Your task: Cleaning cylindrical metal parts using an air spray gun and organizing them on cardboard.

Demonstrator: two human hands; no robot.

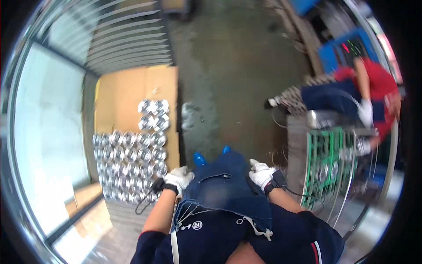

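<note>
My left hand [179, 177], in a white glove, is beside the left edge of my dark blue apron [220, 187]. Its fingers are loosely apart and I see nothing in them. The nearest parts to it are shiny, round metal pieces [159, 153], set in rows on a brown cardboard sheet [125, 99]. My right hand [262, 173], also white-gloved, hovers at the apron's right side, thumb and fingers somewhat spread and holding nothing visible. Both wrists carry a dark strap with a small black device and a cable.
At right, a co-worker in a red top [382, 83] and white gloves sits by a green rack [325, 163] holding metal pieces. A blue machine or bin [327, 57] stands behind. Wet-looking dark floor [233, 88] stretches ahead; a slatted metal rack [132, 39] stands at far left.
</note>
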